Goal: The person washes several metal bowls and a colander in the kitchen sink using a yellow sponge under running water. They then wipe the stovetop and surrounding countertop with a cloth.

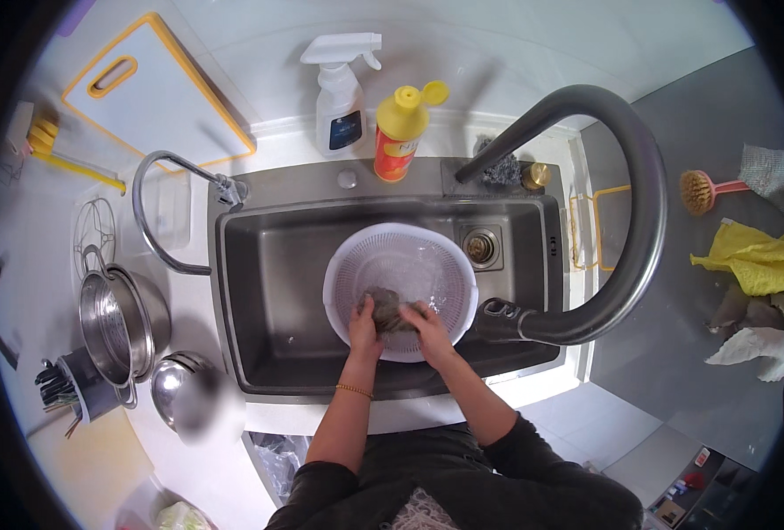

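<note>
A white plastic colander basin (pixel 336 285) stands in the dark sink (pixel 266 358), with water in it. Both hands reach in over its near half and hold one dark, greyish-brown soft clump (pixel 384 310), whose exact kind I cannot tell. My left hand (pixel 364 328) grips the clump's left side. On its right side, the fingers of my right hand (pixel 428 330) are closed around it. Right of the basin hangs the spout head of the large grey faucet (pixel 643 265). The drain (pixel 480 248) shows behind the basin at the right.
Behind the sink stand a white spray bottle (pixel 340 106) and a yellow-capped bottle (pixel 397 136), its lid up. A slim chrome tap (pixel 142 218) arches at the left, near steel pots (pixel 110 324) and a cutting board (pixel 153 93). A scrub brush (pixel 698 192) and a yellow cloth (pixel 749 255) lie at the right.
</note>
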`<state>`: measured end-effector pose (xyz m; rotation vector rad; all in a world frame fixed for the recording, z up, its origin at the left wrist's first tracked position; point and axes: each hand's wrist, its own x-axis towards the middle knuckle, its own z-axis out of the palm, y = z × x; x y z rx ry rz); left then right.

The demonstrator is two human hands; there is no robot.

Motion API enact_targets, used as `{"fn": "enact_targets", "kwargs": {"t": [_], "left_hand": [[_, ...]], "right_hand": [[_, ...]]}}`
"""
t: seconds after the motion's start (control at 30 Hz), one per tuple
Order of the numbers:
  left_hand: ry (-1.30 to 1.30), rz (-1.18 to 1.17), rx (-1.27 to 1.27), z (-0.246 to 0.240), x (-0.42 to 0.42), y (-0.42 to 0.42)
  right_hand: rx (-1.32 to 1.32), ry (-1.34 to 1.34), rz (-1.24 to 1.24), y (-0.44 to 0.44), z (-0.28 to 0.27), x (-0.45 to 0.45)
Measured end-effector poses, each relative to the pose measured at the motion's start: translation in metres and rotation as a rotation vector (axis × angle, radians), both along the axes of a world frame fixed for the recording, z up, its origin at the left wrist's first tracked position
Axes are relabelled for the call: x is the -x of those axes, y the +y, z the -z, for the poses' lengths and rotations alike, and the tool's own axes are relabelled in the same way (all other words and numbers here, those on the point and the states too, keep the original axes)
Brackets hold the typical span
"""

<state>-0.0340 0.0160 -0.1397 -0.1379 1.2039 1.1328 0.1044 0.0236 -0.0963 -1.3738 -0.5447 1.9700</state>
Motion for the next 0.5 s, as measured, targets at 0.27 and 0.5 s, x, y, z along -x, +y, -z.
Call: {"fn": "enact_targets", "kwargs": {"t": [0.27,0.5], "left_hand": [[0.162,0.179,-0.002,-0.052,-0.026,0.001],[0.452,0.014,-0.031,-0.029,-0.042,-0.010]], "right_hand": [[0.160,0.040,0.304,0.007,0.000,0.036],[0.003,0.049,0.406,0.015,-0.014,0.055]]}}
